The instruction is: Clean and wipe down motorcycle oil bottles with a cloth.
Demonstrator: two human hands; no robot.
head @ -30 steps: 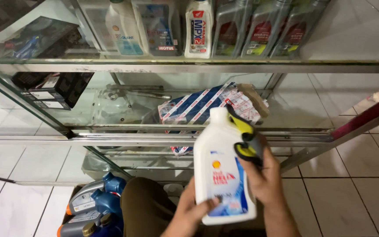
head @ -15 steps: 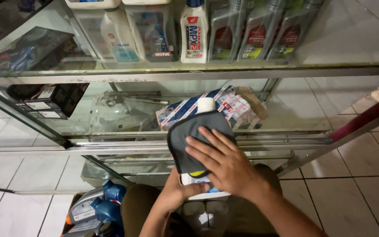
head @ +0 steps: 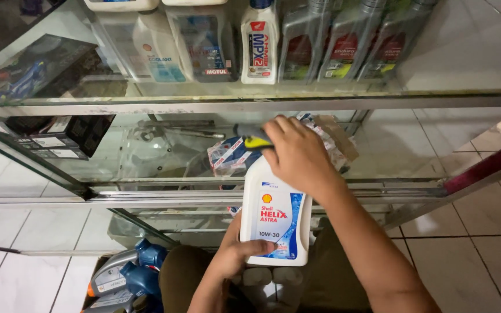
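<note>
white bottle (head: 275,217), left hand (head: 236,258) beneath, right hand (head: 298,153) atop

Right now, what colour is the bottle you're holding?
White bottle with a blue-and-white label, seen best in the head view.

The scene is lit unevenly: pale, slightly bluish light falls on the floor tiles (head: 482,255) right of the right hand (head: 297,153), while the space below the left hand (head: 236,258) sinks into deep shadow. The glass shelf (head: 146,153) left of the hands carries soft reflections and a hazy sheen, so what lies behind it is hard to read. Straight shelf rails bow toward the frame edges, probably wide-lens distortion, and the far corners look soft.
</note>
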